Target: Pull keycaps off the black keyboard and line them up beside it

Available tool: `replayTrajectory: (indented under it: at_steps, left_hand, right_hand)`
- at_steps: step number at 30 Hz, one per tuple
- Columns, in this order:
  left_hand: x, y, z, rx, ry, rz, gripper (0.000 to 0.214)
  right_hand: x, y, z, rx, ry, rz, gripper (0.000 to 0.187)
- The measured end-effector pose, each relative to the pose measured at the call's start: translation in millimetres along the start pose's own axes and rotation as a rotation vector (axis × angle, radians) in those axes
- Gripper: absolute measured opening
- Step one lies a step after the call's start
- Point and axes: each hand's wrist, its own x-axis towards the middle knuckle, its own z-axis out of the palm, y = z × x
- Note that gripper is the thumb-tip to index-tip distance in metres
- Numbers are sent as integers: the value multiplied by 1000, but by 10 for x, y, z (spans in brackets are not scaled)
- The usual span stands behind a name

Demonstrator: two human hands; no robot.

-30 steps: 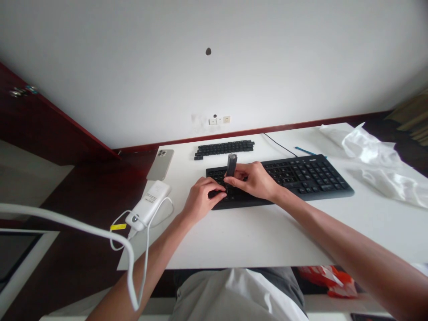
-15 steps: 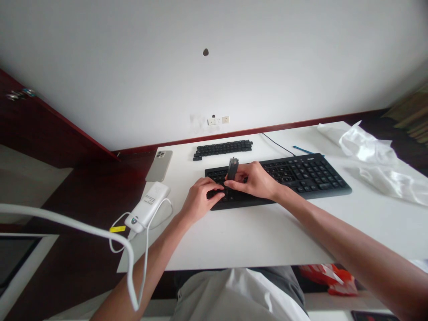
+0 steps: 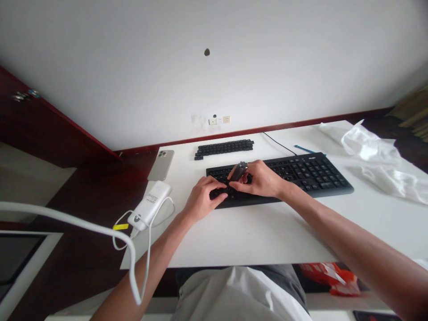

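A black keyboard [image 3: 317, 176] lies at an angle on the white table, its left part under both my hands. My right hand [image 3: 259, 178] is closed around a short dark grey tool [image 3: 240, 170], a keycap puller by its look. The tool's upper end leans to the right, and its lower end meets the keys, partly hidden by my fingers. My left hand [image 3: 203, 198] rests at the keyboard's left end, thumb and index finger apart over the keys beside the tool. Behind the keyboard, loose black keycaps [image 3: 225, 147] stand in rows.
A phone [image 3: 161, 165] and a white power bank [image 3: 154, 200] with a looped white cable [image 3: 149, 249] lie on the left. A blue stick-like tool [image 3: 304, 149] is behind the keyboard. Crumpled clear plastic [image 3: 368, 142] covers the table's right side. The table's front edge [image 3: 234, 266] is near my body.
The tool in my right hand has tilted from nearly upright over to the right. My left hand stays by the same keys. The whole view has shifted slightly.
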Motion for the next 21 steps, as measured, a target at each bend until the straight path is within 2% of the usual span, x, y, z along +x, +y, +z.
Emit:
replayTrajectory:
  at_steps: [9, 21]
  left_hand:
    - [-11, 27, -35, -15, -90, -22, 46]
    - [-8, 29, -26, -18, -107, -39, 44]
  right_hand:
    - [9, -8, -118, 60, -38, 88, 17]
    - [9, 165, -161, 192, -108, 101, 25]
